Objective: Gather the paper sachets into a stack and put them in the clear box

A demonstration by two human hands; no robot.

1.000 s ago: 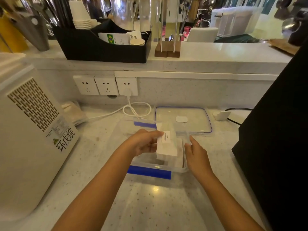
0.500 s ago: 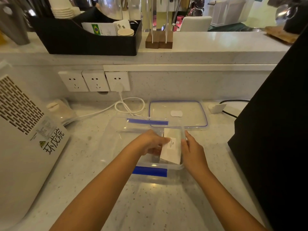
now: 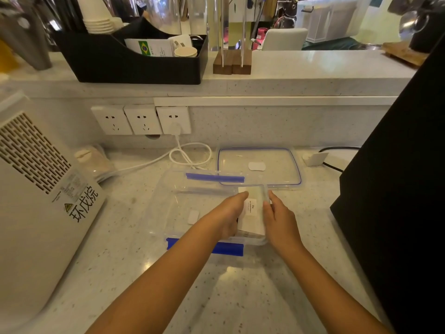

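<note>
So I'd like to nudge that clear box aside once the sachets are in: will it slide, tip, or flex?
The clear box would probably slide easily: it looks like thin plastic, holding only the sachet stack, on a smooth, glossy counter. It is low and wide, so tipping seems unlikely. Its thin walls may flex a little; the left hand and right hand flank the stack.

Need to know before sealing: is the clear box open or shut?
Open. Its lid lies flat on the counter behind the clear box, and the sachets sit inside.

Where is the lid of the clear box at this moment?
The lid lies flat on the counter just behind the clear box, toward its right, in front of the wall sockets.
</note>
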